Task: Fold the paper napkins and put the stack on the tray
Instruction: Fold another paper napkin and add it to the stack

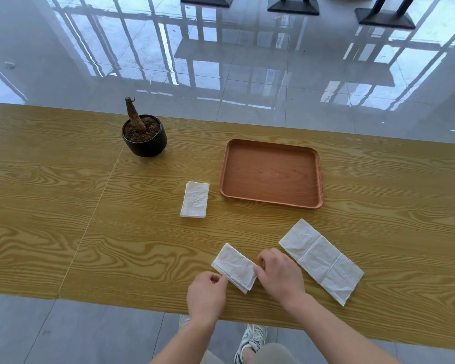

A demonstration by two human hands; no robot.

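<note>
A folded white napkin lies near the table's front edge, between my hands. My left hand pinches its lower left edge. My right hand rests on its right edge, fingers curled over the paper. An unfolded, creased napkin lies flat to the right of my right hand. A small stack of folded napkins sits further back, just left of the brown tray, which holds nothing.
A black pot with a cut stump stands at the back left of the wooden table. A seam runs diagonally across the tabletop on the left. Black table bases stand on the glossy floor beyond.
</note>
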